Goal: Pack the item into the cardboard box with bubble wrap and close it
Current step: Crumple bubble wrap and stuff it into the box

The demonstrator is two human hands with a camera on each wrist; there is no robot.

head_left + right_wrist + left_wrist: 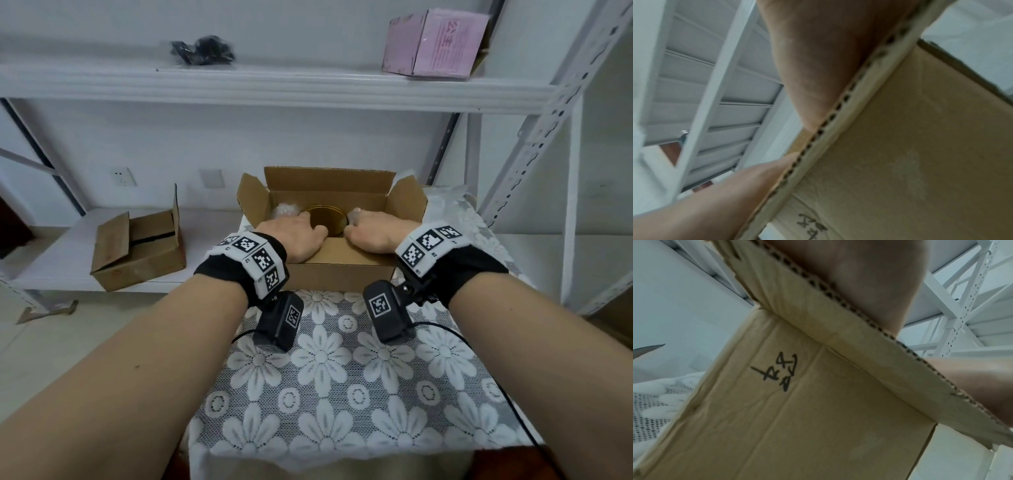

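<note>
An open cardboard box (342, 272) stands at the far end of the lace-covered table (342, 394). Inside lies a round gold tin (325, 213) with bubble wrap (282, 209) at its left and more at its right. My left hand (301, 229) and right hand (359, 226) reach over the near flap (346, 250) on either side of the tin. Their fingers dip into the box and are hidden. In the left wrist view my palm (859, 280) lies over the flap's corrugated edge, above the box wall (797, 418). The right wrist view shows the right palm (828, 56) on the same flap (920, 146).
A smaller open cardboard box (137, 250) sits on the low shelf at left. On the upper shelf are a pink box (435, 42) and a black bundle (205, 49). White metal shelf uprights (534, 137) rise at the right.
</note>
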